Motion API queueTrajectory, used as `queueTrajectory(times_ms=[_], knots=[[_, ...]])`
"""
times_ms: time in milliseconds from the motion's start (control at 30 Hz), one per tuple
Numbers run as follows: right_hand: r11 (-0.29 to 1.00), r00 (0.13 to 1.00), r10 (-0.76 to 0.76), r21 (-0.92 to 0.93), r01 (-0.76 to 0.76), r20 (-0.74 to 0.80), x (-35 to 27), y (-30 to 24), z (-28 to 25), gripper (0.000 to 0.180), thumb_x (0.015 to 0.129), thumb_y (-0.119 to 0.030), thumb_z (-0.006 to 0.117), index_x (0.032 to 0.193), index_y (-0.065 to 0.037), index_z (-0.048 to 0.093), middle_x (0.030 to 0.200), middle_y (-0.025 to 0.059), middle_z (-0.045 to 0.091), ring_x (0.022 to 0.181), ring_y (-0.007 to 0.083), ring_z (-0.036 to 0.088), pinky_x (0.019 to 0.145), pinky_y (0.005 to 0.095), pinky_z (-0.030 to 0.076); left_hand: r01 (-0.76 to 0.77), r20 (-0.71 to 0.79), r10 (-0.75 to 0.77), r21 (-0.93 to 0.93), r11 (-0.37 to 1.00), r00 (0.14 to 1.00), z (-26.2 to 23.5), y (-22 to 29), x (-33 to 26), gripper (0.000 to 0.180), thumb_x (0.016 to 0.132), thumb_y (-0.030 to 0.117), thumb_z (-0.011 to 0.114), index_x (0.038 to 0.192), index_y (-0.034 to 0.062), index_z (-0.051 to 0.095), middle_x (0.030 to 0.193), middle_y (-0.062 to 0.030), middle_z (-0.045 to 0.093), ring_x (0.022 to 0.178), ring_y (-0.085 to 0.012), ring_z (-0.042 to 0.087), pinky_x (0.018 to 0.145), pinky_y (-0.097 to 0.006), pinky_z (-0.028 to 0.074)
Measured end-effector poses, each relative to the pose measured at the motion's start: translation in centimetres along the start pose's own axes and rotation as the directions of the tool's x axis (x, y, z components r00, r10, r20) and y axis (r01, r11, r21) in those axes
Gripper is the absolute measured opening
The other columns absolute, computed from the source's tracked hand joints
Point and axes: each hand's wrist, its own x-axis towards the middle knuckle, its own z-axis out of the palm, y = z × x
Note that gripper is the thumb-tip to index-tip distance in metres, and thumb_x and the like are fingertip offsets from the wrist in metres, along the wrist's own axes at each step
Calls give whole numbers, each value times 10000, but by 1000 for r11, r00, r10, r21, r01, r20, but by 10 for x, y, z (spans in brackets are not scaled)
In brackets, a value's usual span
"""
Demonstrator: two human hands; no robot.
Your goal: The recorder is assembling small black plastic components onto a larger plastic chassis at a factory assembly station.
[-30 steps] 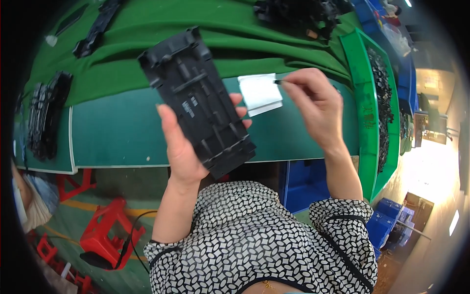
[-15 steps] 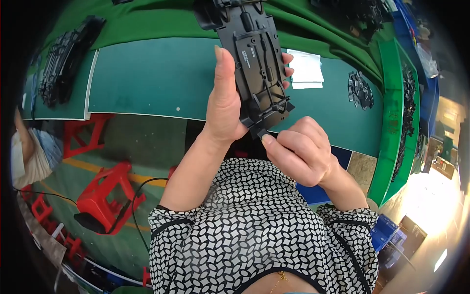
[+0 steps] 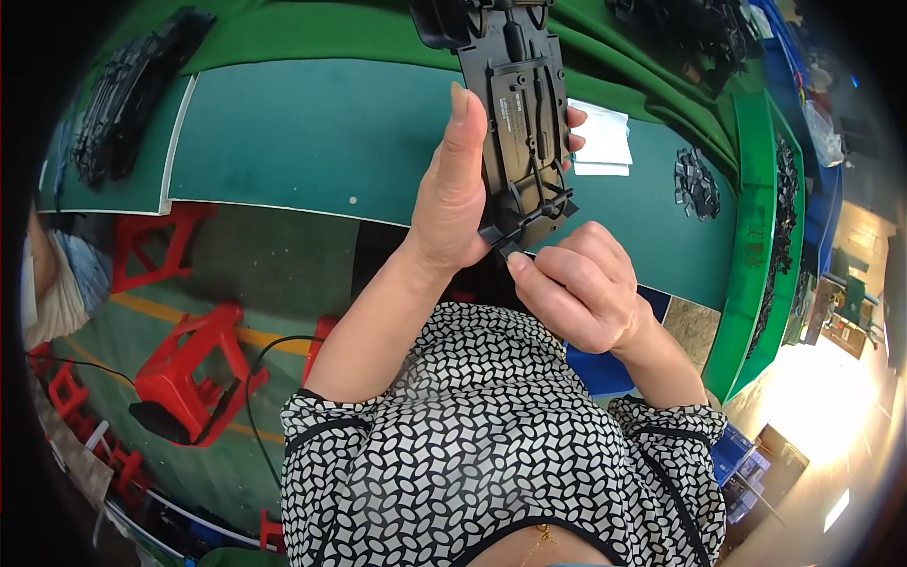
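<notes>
A long black plastic toy car chassis (image 3: 518,113), with molded bars and axle shapes on its face, is held up over the table's front edge. My left hand (image 3: 455,189) is wrapped round it, thumb along its left side and fingertips showing past its right side. At the chassis's near end, my right hand (image 3: 584,288) pinches a small black plastic piece (image 3: 511,250) between thumb and curled fingers. That piece touches the chassis corner; whether it is joined there I cannot tell.
On the green table (image 3: 283,142) lie white paper sheets (image 3: 601,142) and a pile of small black parts (image 3: 696,184). A green bin (image 3: 746,255) of black parts stands at right. Stacked black chassis (image 3: 132,104) lie at far left. Red stools (image 3: 194,373) and another person's arm (image 3: 42,265) are at left.
The chassis and my left hand have shifted slightly right in the picture. My right hand keeps its pinch at the chassis's near end, almost unmoved.
</notes>
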Motion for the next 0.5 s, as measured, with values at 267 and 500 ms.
queueTrajectory(times_ms=[267,500], knots=[[1000,1000,4,-6,-4,22,-1,1,1,234,597,-29,675,816,31,618,784,54,528,607,146,502,497,268,372,-9,3,9,27,1000,1000,-1,0,0,717,860,647,388,1188,16,477,1099,-95,570,988,-151,558,809,-281,490],[1000,999,-22,3,22,34,1,2,2,230,595,-26,670,807,40,609,790,63,528,609,152,498,497,270,374,-37,28,34,106,994,999,-1,-1,0,750,846,666,391,1167,-4,496,1099,-91,569,989,-141,551,821,-279,490]])
